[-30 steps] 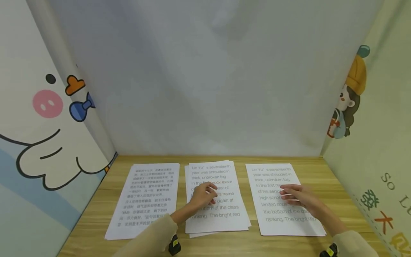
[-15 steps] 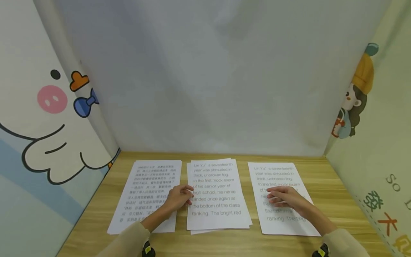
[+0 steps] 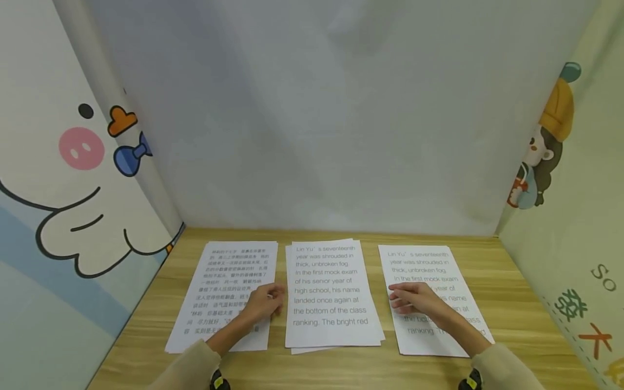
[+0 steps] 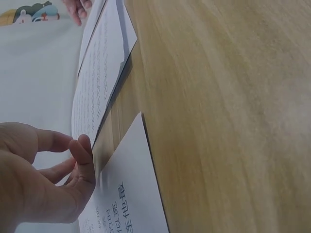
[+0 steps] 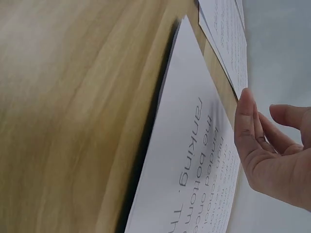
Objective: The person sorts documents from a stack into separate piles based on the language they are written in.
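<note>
Three piles of printed paper lie side by side on a wooden table. The left pile (image 3: 221, 292) carries Chinese text; the middle pile (image 3: 331, 292) and the right pile (image 3: 419, 265) carry large English text. Over the right edge of the Chinese pile hovers my left hand (image 3: 265, 303), its fingers loosely bent with nothing between them, as the left wrist view also shows. My right hand (image 3: 414, 299) is above the left part of the right pile, fingers relaxed and thumb apart in the right wrist view. Neither hand grips a sheet.
The wooden tabletop (image 3: 341, 374) meets a pale grey back wall (image 3: 317, 135). Cartoon-printed side walls close in on the left (image 3: 29, 260) and right (image 3: 585, 216). A lower sheet sticks out from under the middle pile's front edge.
My left hand has moved left from over the middle pile to the Chinese pile's right edge. My right hand has shifted left over the right pile. The piles stay where they were.
</note>
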`<action>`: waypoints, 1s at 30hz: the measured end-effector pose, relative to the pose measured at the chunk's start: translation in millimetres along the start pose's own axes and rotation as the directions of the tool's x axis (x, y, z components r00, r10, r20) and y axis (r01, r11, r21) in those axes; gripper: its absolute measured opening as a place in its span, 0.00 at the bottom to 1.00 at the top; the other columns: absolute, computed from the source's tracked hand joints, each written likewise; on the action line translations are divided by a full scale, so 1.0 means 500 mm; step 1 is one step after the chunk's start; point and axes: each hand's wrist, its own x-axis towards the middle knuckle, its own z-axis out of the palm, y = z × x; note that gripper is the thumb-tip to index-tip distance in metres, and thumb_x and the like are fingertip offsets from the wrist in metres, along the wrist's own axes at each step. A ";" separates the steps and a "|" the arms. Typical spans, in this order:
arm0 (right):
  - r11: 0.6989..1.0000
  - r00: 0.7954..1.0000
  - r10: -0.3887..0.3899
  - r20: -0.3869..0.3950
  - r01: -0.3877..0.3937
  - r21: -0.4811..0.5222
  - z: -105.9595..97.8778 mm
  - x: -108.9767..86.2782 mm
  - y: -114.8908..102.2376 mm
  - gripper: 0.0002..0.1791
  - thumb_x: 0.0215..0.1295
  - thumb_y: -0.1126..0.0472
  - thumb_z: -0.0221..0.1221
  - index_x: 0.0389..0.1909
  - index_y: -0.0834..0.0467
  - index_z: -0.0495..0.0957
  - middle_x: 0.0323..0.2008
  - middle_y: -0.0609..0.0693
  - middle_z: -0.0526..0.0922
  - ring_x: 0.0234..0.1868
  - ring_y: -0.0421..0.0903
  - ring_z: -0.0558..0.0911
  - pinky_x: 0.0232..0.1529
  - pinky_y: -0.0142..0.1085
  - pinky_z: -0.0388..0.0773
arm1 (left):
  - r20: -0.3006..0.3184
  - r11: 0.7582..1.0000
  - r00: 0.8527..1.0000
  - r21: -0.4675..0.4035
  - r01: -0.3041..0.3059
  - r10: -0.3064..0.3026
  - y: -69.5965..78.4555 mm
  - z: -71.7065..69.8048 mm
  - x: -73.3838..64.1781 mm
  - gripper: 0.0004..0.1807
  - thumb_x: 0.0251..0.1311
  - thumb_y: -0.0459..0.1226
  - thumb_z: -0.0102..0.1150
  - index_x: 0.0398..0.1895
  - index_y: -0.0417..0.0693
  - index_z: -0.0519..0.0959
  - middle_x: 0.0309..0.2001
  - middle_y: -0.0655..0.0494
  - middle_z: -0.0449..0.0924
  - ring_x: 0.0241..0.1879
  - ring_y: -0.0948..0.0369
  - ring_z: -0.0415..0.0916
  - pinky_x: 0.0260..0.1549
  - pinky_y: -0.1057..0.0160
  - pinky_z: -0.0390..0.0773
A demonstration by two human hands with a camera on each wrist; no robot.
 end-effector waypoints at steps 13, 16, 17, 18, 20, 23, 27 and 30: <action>0.996 0.998 0.027 0.055 -0.032 0.084 0.065 0.054 0.004 0.31 0.78 0.61 0.52 0.71 0.80 0.59 0.48 0.60 0.85 0.39 0.40 0.86 0.44 0.34 0.88 | 0.009 0.999 1.000 0.040 0.002 -0.003 -0.006 0.023 0.011 0.26 0.66 0.33 0.56 0.66 0.31 0.73 0.43 0.48 0.83 0.31 0.63 0.80 0.30 0.67 0.80; 0.995 0.998 0.037 0.051 -0.042 0.090 0.074 0.058 0.004 0.32 0.78 0.61 0.52 0.71 0.79 0.58 0.48 0.60 0.84 0.38 0.39 0.86 0.44 0.34 0.88 | 0.021 0.999 1.000 0.041 -0.002 0.001 -0.006 0.026 0.009 0.27 0.65 0.33 0.56 0.67 0.30 0.71 0.43 0.49 0.82 0.31 0.63 0.80 0.29 0.67 0.79; 0.995 0.998 0.039 0.049 -0.044 0.090 0.077 0.058 0.003 0.31 0.78 0.62 0.52 0.71 0.79 0.58 0.48 0.60 0.84 0.38 0.39 0.86 0.44 0.34 0.88 | 0.024 0.999 1.000 0.040 -0.004 0.003 -0.005 0.026 0.009 0.28 0.65 0.33 0.56 0.67 0.30 0.71 0.42 0.49 0.82 0.30 0.63 0.80 0.29 0.67 0.78; 0.995 0.998 0.044 0.045 -0.048 0.089 0.079 0.059 0.002 0.31 0.78 0.62 0.51 0.71 0.79 0.58 0.47 0.59 0.84 0.38 0.39 0.86 0.44 0.34 0.88 | 0.028 0.999 1.000 0.041 -0.005 0.004 -0.004 0.027 0.008 0.28 0.66 0.33 0.56 0.68 0.30 0.71 0.42 0.49 0.82 0.30 0.63 0.80 0.29 0.68 0.77; 0.995 0.998 0.050 0.040 -0.053 0.086 0.081 0.058 0.000 0.31 0.78 0.62 0.51 0.72 0.78 0.58 0.47 0.58 0.84 0.38 0.40 0.86 0.43 0.34 0.88 | 0.032 0.999 0.999 0.042 -0.007 0.005 -0.004 0.027 0.008 0.28 0.66 0.33 0.57 0.68 0.30 0.70 0.42 0.50 0.81 0.31 0.63 0.79 0.28 0.69 0.76; 0.995 0.998 0.050 0.032 -0.052 0.089 0.082 0.056 -0.005 0.29 0.78 0.62 0.51 0.72 0.77 0.60 0.45 0.57 0.83 0.38 0.40 0.85 0.42 0.34 0.88 | 0.028 0.999 1.000 0.039 -0.010 0.008 -0.005 0.026 0.009 0.28 0.66 0.33 0.57 0.68 0.31 0.71 0.42 0.50 0.81 0.30 0.63 0.80 0.28 0.70 0.75; 0.995 0.999 0.042 0.008 -0.042 0.092 0.081 0.056 -0.010 0.28 0.78 0.62 0.52 0.70 0.75 0.63 0.42 0.55 0.82 0.37 0.40 0.84 0.41 0.34 0.88 | 0.008 0.999 1.000 0.028 -0.018 0.017 -0.005 0.022 0.014 0.25 0.66 0.33 0.57 0.66 0.33 0.73 0.40 0.50 0.81 0.30 0.62 0.80 0.27 0.69 0.76; 0.996 0.999 0.048 -0.026 -0.046 0.076 0.083 0.056 -0.012 0.27 0.78 0.60 0.53 0.69 0.73 0.66 0.40 0.53 0.82 0.36 0.40 0.83 0.39 0.33 0.87 | -0.008 0.999 0.999 0.017 -0.030 0.031 -0.004 0.020 0.017 0.22 0.67 0.33 0.56 0.63 0.35 0.76 0.38 0.50 0.81 0.29 0.61 0.79 0.27 0.68 0.76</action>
